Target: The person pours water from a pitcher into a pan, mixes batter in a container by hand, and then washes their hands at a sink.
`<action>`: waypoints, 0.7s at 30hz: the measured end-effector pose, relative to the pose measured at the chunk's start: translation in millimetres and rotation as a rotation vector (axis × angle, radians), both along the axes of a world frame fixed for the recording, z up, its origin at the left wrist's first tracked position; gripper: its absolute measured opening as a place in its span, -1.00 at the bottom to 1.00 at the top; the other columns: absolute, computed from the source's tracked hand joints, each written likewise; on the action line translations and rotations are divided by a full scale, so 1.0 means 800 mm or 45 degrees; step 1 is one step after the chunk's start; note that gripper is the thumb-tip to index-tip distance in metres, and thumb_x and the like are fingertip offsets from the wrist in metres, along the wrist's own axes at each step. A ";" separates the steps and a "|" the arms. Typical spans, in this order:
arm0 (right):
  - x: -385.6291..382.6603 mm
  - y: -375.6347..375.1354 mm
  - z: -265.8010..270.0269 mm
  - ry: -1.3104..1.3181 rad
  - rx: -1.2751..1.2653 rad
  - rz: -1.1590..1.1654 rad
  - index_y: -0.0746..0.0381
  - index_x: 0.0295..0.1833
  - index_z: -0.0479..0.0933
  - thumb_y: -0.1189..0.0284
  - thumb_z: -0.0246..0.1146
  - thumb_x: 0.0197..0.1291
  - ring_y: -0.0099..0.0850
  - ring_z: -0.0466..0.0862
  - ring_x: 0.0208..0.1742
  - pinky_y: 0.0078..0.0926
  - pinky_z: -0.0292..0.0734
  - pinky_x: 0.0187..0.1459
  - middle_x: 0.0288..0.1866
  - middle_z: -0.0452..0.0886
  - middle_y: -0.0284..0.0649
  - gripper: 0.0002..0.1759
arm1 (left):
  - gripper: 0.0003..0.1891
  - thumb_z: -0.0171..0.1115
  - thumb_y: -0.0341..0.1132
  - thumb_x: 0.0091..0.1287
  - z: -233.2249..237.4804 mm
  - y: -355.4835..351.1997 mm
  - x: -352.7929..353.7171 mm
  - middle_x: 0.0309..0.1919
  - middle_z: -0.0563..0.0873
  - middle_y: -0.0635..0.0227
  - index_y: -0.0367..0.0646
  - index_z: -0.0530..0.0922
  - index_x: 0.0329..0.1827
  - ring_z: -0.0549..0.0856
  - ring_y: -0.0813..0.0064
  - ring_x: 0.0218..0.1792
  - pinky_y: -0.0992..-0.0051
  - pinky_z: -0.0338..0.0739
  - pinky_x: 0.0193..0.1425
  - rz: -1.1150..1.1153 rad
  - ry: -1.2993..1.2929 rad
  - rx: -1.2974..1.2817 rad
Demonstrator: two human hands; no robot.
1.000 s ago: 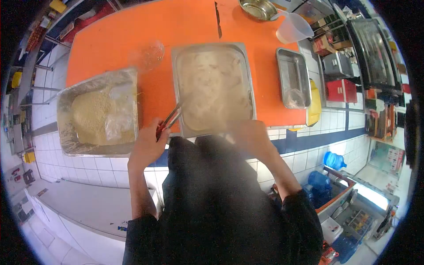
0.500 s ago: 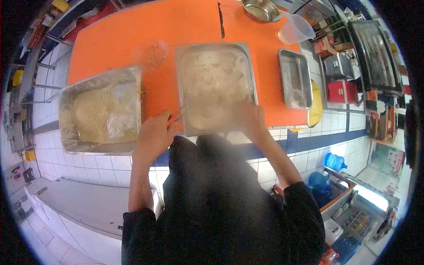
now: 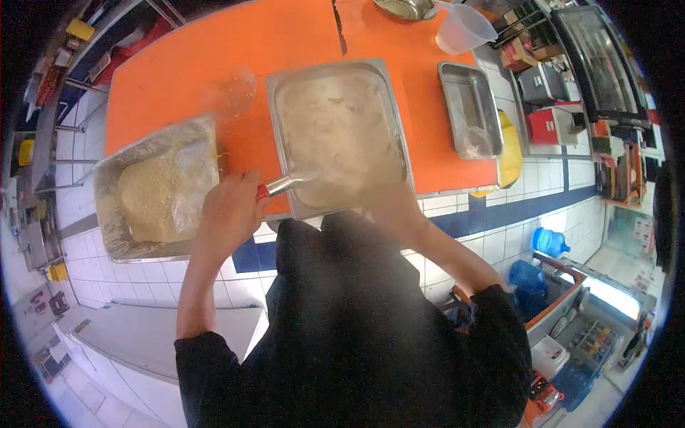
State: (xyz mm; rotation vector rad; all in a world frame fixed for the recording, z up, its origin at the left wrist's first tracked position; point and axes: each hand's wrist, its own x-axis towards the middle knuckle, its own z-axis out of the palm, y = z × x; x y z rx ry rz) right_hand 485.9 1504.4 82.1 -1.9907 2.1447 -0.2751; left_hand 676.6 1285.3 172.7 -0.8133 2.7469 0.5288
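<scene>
My left hand (image 3: 232,207) is closed around the red handle of a metal utensil (image 3: 282,184). Its shiny shaft reaches over the left rim of a deep steel tray (image 3: 275,128), and the far end is too blurred to name. Inside the tray lies a pale, floury mass (image 3: 335,114) with an uneven surface. My right hand (image 3: 392,210) is at the tray's near right corner, over the pale mass. Motion smears its fingers, so I cannot see whether they hold anything.
A steel bin (image 3: 107,192) with yellowish crumbly powder and clear plastic stands left. On the orange table (image 3: 178,57) are a clear plastic item (image 3: 239,93), a smaller steel pan (image 3: 446,93), a translucent jug (image 3: 464,32) and a metal bowl (image 3: 403,7).
My left hand has moved slightly left, and more of the utensil's metal shaft shows over the tray. My right hand has come lower and left. The whole view has shifted a little.
</scene>
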 end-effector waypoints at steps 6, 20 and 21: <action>-0.020 0.013 0.032 0.161 0.156 -0.475 0.22 -0.40 0.57 0.47 0.17 0.10 -0.14 0.70 -0.44 -0.20 0.59 -0.44 -0.45 0.64 -0.11 -0.90 | -0.83 0.26 -0.38 0.15 0.005 -0.010 -0.030 -0.37 0.68 0.02 -0.25 0.53 -0.24 0.71 0.04 -0.28 0.13 0.57 -0.20 -0.277 -0.208 -0.174; -0.035 0.029 0.015 -0.082 0.069 -0.782 0.16 -0.35 0.56 0.30 0.12 0.24 -0.05 0.68 -0.40 -0.08 0.57 -0.38 -0.43 0.66 -0.10 -0.79 | -0.78 0.17 -0.51 0.11 -0.056 0.028 -0.084 -0.35 0.71 0.03 -0.25 0.66 -0.18 0.75 0.06 -0.29 0.16 0.65 -0.23 -0.611 -0.325 -0.190; -0.036 0.032 0.015 -0.110 0.047 -0.799 0.16 -0.35 0.56 0.29 0.13 0.24 -0.04 0.67 -0.41 -0.07 0.56 -0.38 -0.45 0.65 -0.10 -0.79 | -0.70 0.17 -0.50 0.13 -0.050 0.028 -0.077 -0.30 0.69 0.01 -0.19 0.61 -0.04 0.74 0.05 -0.24 0.15 0.65 -0.19 -0.622 -0.190 -0.155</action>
